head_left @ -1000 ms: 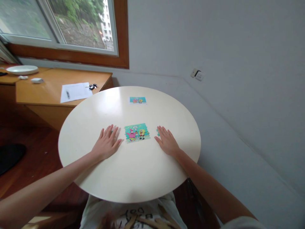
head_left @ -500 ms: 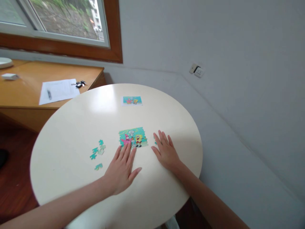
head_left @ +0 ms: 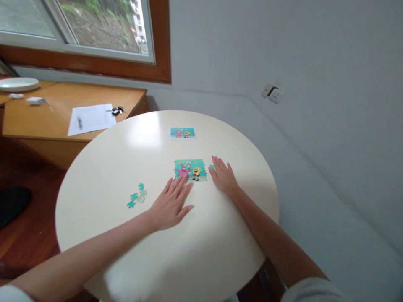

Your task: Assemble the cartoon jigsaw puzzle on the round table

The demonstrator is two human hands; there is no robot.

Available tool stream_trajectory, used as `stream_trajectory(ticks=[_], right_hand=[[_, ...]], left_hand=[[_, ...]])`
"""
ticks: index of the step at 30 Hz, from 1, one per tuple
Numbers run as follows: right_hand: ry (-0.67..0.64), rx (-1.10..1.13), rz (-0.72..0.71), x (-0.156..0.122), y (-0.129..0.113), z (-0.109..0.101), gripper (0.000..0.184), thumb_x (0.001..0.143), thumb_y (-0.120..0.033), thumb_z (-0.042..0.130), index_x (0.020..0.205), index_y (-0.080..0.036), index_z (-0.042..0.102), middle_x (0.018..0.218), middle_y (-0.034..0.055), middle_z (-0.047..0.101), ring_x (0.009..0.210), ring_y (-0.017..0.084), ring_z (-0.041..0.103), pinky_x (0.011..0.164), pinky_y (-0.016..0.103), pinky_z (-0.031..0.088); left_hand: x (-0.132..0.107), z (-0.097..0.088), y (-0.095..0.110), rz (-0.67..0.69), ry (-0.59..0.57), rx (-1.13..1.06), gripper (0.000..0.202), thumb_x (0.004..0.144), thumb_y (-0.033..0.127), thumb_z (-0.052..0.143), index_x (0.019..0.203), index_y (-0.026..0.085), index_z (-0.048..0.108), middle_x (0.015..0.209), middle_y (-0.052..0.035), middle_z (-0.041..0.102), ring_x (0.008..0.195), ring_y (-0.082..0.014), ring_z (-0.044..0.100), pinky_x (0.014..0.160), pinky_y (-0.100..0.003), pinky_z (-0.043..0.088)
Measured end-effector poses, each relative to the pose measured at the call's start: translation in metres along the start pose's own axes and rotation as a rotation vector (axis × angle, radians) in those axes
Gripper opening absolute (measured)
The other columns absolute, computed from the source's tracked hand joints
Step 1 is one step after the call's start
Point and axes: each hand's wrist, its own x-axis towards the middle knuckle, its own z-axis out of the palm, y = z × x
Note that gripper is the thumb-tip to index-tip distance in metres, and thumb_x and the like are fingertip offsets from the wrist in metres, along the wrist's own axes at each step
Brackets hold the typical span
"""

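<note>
Flat, fingers spread and holding nothing, the left hand (head_left: 171, 205) and right hand (head_left: 224, 178) flank the jigsaw puzzle (head_left: 190, 170) between them, which looks thin, light and likely to split unless slid by its edges.

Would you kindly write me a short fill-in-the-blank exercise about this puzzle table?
The table is ___ in shape.
The left hand and the right hand both lie ___ on it, palms down, either side of the puzzle.
The loose pieces lie on the ___ hand's side of the puzzle.
Missing words: round; flat; left.
</note>
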Motion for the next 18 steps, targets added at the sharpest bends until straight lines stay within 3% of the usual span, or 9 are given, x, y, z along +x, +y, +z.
stream_trajectory(ticks=[3, 5, 7, 10, 14, 18], right_hand=[[0.19, 0.235, 0.058, 0.001, 0.016, 0.0, 0.05, 0.092, -0.033, 0.023, 0.132, -0.013, 0.047, 0.134, 0.0153, 0.052, 0.126, 0.024, 0.045, 0.103, 0.044, 0.037], [0.279, 0.323, 0.112, 0.001, 0.025, -0.002, 0.043, 0.09, -0.033, 0.028, 0.112, -0.014, 0.059, 0.114, 0.0155, 0.062, 0.11, 0.024, 0.055, 0.094, 0.041, 0.045], [0.283, 0.345, 0.102, 0.001, 0.028, -0.004, 0.032, 0.087, -0.036, 0.038, 0.095, -0.016, 0.063, 0.098, 0.0129, 0.064, 0.095, 0.023, 0.059, 0.086, 0.039, 0.049], [0.207, 0.324, 0.007, 0.0, 0.027, -0.005, 0.024, 0.08, -0.039, 0.054, 0.087, -0.018, 0.063, 0.093, 0.0099, 0.062, 0.089, 0.021, 0.059, 0.083, 0.036, 0.049], [0.133, 0.246, -0.02, -0.001, 0.023, -0.003, 0.027, 0.074, -0.04, 0.064, 0.092, -0.02, 0.066, 0.099, 0.0089, 0.062, 0.095, 0.022, 0.058, 0.089, 0.038, 0.044], [0.105, 0.223, 0.02, -0.003, 0.021, -0.003, 0.026, 0.076, -0.039, 0.064, 0.095, -0.022, 0.068, 0.104, 0.0082, 0.062, 0.098, 0.023, 0.056, 0.091, 0.038, 0.042]], left_hand=[[-0.034, -0.011, 0.001, -0.019, 0.026, 0.062, 0.066, 0.093, 0.05, 0.03, 0.149, 0.021, 0.014, 0.153, -0.0097, 0.022, 0.142, -0.0273, 0.015, 0.114, -0.049, 0.015], [-0.061, -0.017, -0.004, -0.096, 0.063, 0.112, 0.069, 0.091, 0.049, 0.032, 0.15, 0.023, 0.006, 0.153, -0.008, 0.025, 0.142, -0.0279, 0.016, 0.115, -0.05, 0.014], [-0.086, -0.021, -0.013, -0.198, 0.109, 0.16, 0.071, 0.091, 0.048, 0.032, 0.15, 0.023, 0.003, 0.152, -0.0101, 0.027, 0.141, -0.0291, 0.019, 0.114, -0.052, 0.015], [-0.112, -0.022, -0.03, -0.319, 0.143, 0.216, 0.075, 0.089, 0.054, 0.031, 0.15, 0.02, 0.004, 0.15, -0.0168, 0.03, 0.14, -0.0333, 0.021, 0.11, -0.058, 0.018], [-0.117, -0.016, -0.048, -0.404, 0.106, 0.222, 0.083, 0.086, 0.063, 0.03, 0.15, 0.017, 0.003, 0.15, -0.0193, 0.029, 0.139, -0.0336, 0.023, 0.109, -0.057, 0.021], [-0.098, -0.009, -0.063, -0.476, 0.04, 0.221, 0.084, 0.085, 0.066, 0.027, 0.149, 0.015, 0.011, 0.15, -0.0178, 0.03, 0.141, -0.0308, 0.02, 0.112, -0.054, 0.017]])
